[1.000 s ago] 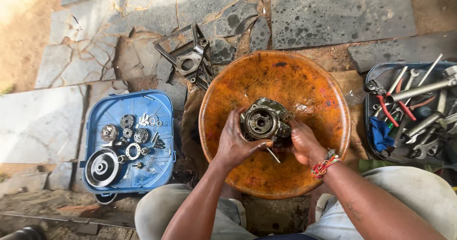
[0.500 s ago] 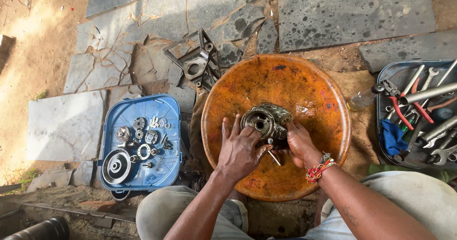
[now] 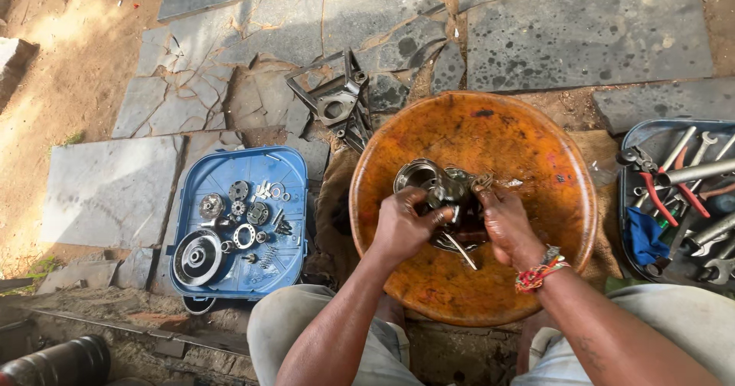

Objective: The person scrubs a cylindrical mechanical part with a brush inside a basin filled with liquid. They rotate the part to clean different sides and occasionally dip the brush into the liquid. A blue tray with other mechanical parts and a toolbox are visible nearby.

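1. My left hand [image 3: 404, 225] was curled around the near left side of a greasy metal engine part [image 3: 442, 193], fingers wrapped tight against its body.
2. My right hand [image 3: 505, 225] gripped the same part from the right, thumb and fingers closed on its edge, a beaded red wristband [image 3: 538, 273] on that wrist.
3. The engine part sat over the middle of a round orange basin [image 3: 536, 149], tilted so that its open round bore faced up and to the left.
4. A thin metal rod [image 3: 461, 251] stuck out below the part, slanting toward me between my two hands.
5. The basin rested on the ground between my knees, on a piece of brown sacking [image 3: 331, 195].
6. To my left lay a blue plastic lid [image 3: 291, 164] holding small gears, washers, springs and one large round disc [image 3: 197, 257].
7. To my right stood a dark tray [image 3: 643, 130] of spanners, red-handled pliers [image 3: 664, 188] and a blue rag [image 3: 645, 234].
8. Beyond the basin, on the stone paving [image 3: 582, 34], lay a grey metal bracket [image 3: 337, 104].
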